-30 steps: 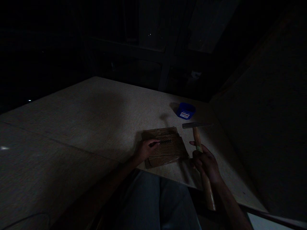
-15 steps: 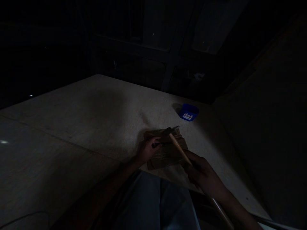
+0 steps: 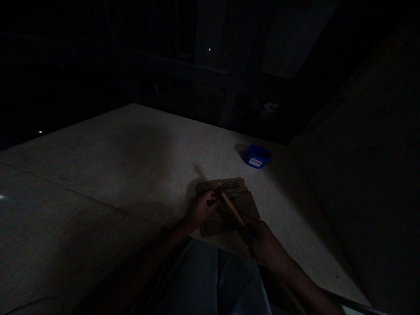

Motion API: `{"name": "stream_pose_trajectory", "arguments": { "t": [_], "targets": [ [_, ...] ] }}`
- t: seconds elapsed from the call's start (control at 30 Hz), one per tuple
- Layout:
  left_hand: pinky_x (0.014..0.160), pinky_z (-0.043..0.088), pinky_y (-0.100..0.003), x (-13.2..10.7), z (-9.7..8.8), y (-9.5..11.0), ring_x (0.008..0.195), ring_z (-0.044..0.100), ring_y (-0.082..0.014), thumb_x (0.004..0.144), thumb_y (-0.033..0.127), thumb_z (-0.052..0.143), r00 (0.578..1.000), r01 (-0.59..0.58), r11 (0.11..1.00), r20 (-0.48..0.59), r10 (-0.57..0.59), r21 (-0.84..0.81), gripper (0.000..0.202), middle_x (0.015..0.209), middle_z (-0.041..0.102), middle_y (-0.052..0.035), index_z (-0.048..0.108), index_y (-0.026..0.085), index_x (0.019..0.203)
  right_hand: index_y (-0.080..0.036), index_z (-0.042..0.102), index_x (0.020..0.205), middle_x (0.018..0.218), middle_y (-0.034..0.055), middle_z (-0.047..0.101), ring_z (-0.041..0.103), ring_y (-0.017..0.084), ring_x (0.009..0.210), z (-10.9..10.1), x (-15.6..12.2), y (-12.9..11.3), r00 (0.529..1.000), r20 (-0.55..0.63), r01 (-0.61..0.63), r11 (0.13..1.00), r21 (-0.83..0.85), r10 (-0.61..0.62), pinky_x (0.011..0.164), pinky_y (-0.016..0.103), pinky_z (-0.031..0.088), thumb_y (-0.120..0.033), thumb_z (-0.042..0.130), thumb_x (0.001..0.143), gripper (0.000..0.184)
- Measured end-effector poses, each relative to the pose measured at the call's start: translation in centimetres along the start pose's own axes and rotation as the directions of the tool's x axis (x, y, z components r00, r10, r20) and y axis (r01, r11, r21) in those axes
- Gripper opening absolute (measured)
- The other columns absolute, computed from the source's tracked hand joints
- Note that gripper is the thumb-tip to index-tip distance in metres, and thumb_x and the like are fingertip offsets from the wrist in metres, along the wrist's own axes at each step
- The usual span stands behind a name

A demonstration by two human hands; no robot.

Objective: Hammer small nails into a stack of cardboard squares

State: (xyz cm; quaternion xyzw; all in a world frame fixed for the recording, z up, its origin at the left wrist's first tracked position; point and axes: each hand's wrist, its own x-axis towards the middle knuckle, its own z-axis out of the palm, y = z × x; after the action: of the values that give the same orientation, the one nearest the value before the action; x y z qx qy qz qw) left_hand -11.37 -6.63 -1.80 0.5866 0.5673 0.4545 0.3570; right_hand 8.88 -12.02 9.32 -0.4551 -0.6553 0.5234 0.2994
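My right hand (image 3: 262,240) is closed around the wooden handle of a hammer (image 3: 233,211), whose dark head is at the fingertips of my left hand (image 3: 202,210). The fingers of my left hand are pinched together over the left part of a rough, brown, layered slab (image 3: 246,203). What they hold is too dark and small to make out. The slab lies on the table near its front edge. I cannot tell whether it is wood or cardboard. Both hands partly cover it.
A blue plastic tub (image 3: 257,156) with a white label stands beyond the slab to the right. The pale table (image 3: 138,157) has a seam at left. A dark wall (image 3: 361,153) borders its right side. My legs (image 3: 210,275) are below the front edge. The room is very dim.
The hammer head has come down and to the left, from over the slab to beside my left fingertips. My right hand has moved left with it. My left hand stays nearly in place.
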Motion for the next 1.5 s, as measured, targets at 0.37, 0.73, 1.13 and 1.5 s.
{"name": "stream_pose_trajectory", "arguments": {
  "t": [0.37, 0.73, 1.13, 1.5],
  "targets": [
    [0.083, 0.060, -0.032, 0.0, -0.1, 0.0, 0.091, 0.076, -0.0213, 0.080, 0.017, 0.072, 1.000, -0.015, 1.000, 0.007, 0.015, 0.010, 0.026, 0.095, 0.079, -0.0032, 0.067, 0.023, 0.105, -0.023, 0.078, 0.098, 0.054, -0.0023, 0.056, 0.048, 0.013, 0.044, 0.0, 0.1, 0.6, 1.000, -0.002, 0.002, 1.000, 0.003, -0.002, 0.037, 0.020, 0.037, -0.031, 0.065, 0.083, 0.022],
    [0.077, 0.056, -0.028, -0.3, -0.4, 0.3, 0.081, 0.071, -0.0174, 0.088, 0.028, 0.063, 0.992, -0.116, 0.989, 0.062, 0.110, 0.093, 0.023, 0.098, 0.079, -0.0034, 0.074, 0.024, 0.108, -0.016, 0.064, 0.120, 0.043, -0.0115, 0.042, 0.031, 0.007, 0.028, -1.8, 0.0, 1.1, 0.970, -0.209, -0.057, 0.953, 0.297, 0.123, 0.032, 0.021, 0.035, -0.046, 0.067, 0.082, 0.049],
    [0.091, 0.055, -0.033, 0.4, -0.4, 2.2, 0.102, 0.071, -0.0221, 0.085, 0.040, 0.071, 0.982, -0.096, 0.983, 0.177, 0.067, 0.155, 0.041, 0.113, 0.076, -0.0055, 0.071, 0.022, 0.121, -0.017, 0.065, 0.112, 0.043, -0.0128, 0.045, 0.038, 0.006, 0.029, -2.5, 4.6, 6.1, 0.934, -0.331, 0.079, 0.826, 0.558, 0.135, 0.034, 0.018, 0.034, -0.040, 0.075, 0.075, 0.045],
    [0.088, 0.055, -0.034, 0.5, 0.5, 2.6, 0.094, 0.072, -0.0212, 0.089, 0.037, 0.068, 0.989, -0.140, 0.925, 0.097, 0.113, 0.354, 0.019, 0.100, 0.079, -0.0019, 0.079, 0.027, 0.102, -0.015, 0.064, 0.115, 0.043, -0.0104, 0.050, 0.039, 0.007, 0.030, -2.4, 4.5, 8.8, 0.924, -0.358, 0.130, 0.769, 0.626, 0.136, 0.032, 0.017, 0.025, -0.038, 0.072, 0.078, 0.044]
  ]
}}
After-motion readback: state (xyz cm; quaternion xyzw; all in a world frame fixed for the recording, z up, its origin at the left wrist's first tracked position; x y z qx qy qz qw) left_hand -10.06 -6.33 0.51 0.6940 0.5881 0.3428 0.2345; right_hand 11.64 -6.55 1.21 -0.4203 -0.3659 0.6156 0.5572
